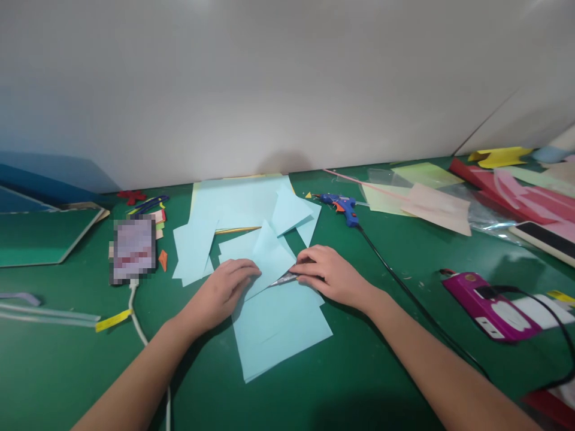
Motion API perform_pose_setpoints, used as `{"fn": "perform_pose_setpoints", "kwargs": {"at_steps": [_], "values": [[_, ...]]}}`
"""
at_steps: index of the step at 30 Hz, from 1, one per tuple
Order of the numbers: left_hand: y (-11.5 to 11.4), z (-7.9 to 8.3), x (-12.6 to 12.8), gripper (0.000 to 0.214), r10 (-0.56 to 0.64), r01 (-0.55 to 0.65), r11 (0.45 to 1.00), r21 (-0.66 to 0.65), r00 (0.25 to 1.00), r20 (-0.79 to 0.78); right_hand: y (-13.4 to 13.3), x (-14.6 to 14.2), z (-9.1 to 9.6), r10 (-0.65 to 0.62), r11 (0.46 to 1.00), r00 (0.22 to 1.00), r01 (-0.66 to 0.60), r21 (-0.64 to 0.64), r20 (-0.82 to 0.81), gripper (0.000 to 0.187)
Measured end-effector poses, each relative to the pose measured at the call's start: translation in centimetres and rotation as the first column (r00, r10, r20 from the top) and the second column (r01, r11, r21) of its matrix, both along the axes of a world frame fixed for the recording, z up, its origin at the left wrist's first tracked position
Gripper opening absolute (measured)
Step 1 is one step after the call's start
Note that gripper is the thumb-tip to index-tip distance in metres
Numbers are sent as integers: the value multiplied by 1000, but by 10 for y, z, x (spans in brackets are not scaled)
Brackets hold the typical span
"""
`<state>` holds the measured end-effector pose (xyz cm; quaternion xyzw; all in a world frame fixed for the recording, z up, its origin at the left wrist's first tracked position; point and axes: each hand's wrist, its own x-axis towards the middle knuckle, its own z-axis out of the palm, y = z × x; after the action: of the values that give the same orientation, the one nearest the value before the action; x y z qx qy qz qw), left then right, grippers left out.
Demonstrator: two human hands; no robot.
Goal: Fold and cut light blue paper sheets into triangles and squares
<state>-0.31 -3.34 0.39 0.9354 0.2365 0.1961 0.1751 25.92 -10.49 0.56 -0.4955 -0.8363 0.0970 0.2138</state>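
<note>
1. Green desk [67,371]: craft clutter all round.
2. Light blue paper sheets [278,323]: overlapping pile at desk centre, top folded sheet under both hands. Likely light, floppy, slippery on the sheets below and easily creased, so pin flat near the fold and lift by an edge.
3. Left hand [227,290]: palm down, pressing the top sheet, gripping nothing.
4. Right hand [330,275]: closed round the silver metal tool.
5. Blue hot glue gun [344,206]: 1 o'clock of right hand, untouched.
6. Silver metal tool [284,279]: tip points 9 o'clock. Scissors or blade, can't tell.

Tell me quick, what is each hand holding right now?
Left hand: open, pressing down a light blue paper sheet.
Right hand: closed on a silvery tool, perhaps scissors.
</note>
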Motion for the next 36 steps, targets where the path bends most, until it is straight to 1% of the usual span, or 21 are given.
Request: {"fn": "perform_pose_setpoints", "kwargs": {"at_steps": [4,9,20,24,30,36], "values": [[5,-3,-2,32,-38,38,999,4,999,25,0,-1,-2,32,999,998,-33,19,46,25],[8,-1,-2,30,-63,63,998,-5,996,65,1,-5,-6,38,998,997,-41,45,67,25],[10,-3,-3,28,-62,65,998,-22,993,101,1,-6,2,102,994,993,-103,23,51,23],[11,-4,-3,29,-69,72,997,-28,992,101,0,-6,1,104,994,993,-105,32,53,22],[14,-6,-4,28,-86,90,995,-33,992,96,1,-8,1,146,987,986,-151,60,76,24],[13,-5,-4,28,-100,103,994,-30,990,99,1,-11,2,158,983,983,-165,76,91,24]]}}
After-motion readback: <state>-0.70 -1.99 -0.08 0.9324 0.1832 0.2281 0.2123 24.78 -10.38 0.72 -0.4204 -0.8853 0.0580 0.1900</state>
